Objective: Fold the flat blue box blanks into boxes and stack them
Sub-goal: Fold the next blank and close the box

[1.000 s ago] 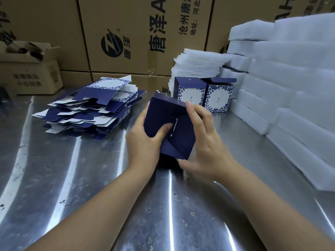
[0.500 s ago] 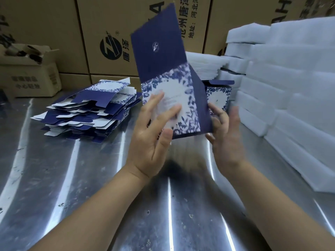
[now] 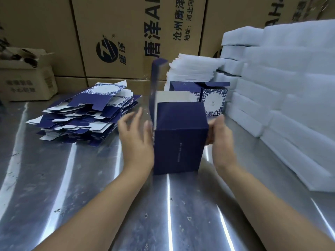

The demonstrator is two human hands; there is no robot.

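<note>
Three folded boxes point(image 3: 179, 138), one pile of flat blanks point(image 3: 85, 120)

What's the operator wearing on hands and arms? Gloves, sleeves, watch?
No gloves: left hand and right hand are bare. Left forearm and right forearm are uncovered down to the frame edge, no sleeve in view. No watch or bracelet at either wrist. Fingers are blurred, so rings cannot be ruled out.
</note>
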